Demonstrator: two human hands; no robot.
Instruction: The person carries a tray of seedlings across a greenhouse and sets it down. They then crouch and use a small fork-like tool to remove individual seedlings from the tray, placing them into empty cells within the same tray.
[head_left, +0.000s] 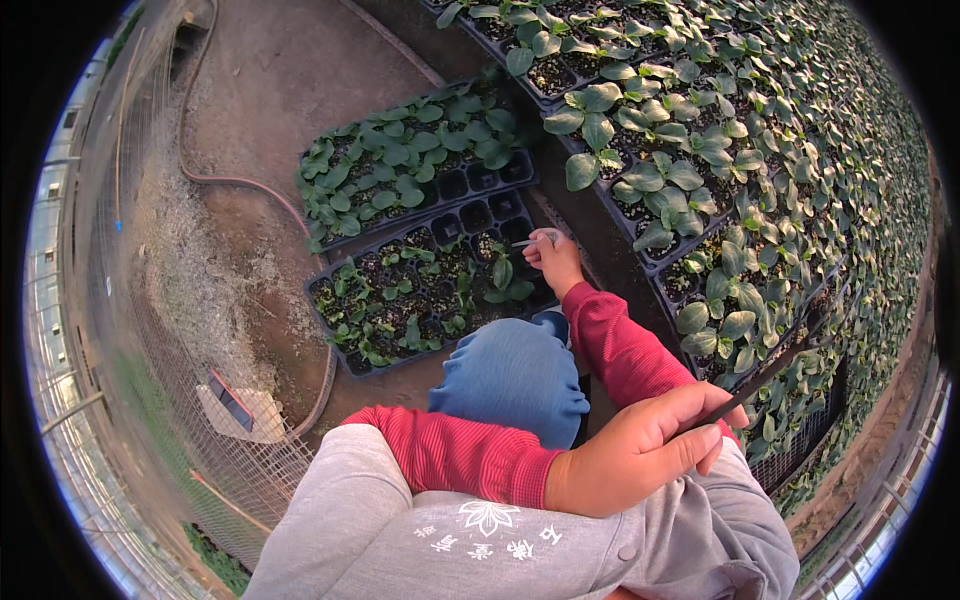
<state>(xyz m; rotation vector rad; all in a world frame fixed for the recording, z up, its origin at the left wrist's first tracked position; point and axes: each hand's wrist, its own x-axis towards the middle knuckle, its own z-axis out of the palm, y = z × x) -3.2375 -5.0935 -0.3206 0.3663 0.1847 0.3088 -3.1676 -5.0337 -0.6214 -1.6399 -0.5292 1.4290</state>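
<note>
My right hand (556, 259) is closed around a thin metal tool (525, 242), its tip over the right side of a black cell tray (397, 362). Small, sparse seedlings (502, 271) grow in many of that tray's cells; several cells at its upper right hold no plant. My left hand (634, 450) lies across my lap, its thumb and fingers around a long, dark, thin strip (757, 382) that slants up to the right. What kind of strip it is, I cannot tell. Some of the tray's lower right is hidden behind my knee and right hand.
Beyond the near tray lies a second cell tray (457, 196) with denser, broad-leaved seedlings (397, 154). Many more seedling trays (637, 259) fill the right side. A hose (281, 196) curves over the soil at left, beside wire mesh (247, 465). A blue-covered knee or pad (510, 375) stands against the near tray.
</note>
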